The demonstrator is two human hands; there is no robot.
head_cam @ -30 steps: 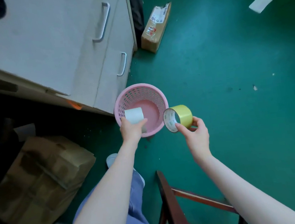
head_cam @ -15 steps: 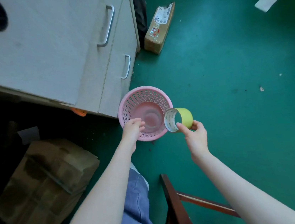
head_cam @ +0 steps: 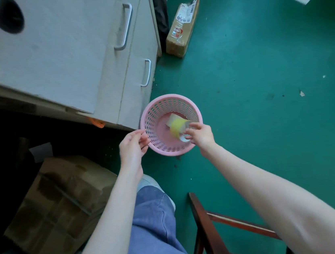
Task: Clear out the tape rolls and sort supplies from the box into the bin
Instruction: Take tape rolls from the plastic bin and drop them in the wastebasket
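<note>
**Yellow roll at the bin mouth**

We see the pink bin [head_cam: 151, 124] on the green floor [head_cam: 256, 116], just off the cabinet's [head_cam: 58, 55] near corner. Our right hand [head_cam: 200, 136] is over the bin's right rim, fingers curled on the yellow roll [head_cam: 176, 127], which sits inside the mouth. A pale roll [head_cam: 173, 118] lies on the bin bottom, behind the yellow one. Our left hand [head_cam: 132, 145] is beside the left rim, fingers loose, holding nothing; contact with the rim we can't tell. The box [head_cam: 56, 208] sits left of our leg, under the desk edge. A taped parcel [head_cam: 182, 26] lies by the cabinet's far corner.
</note>
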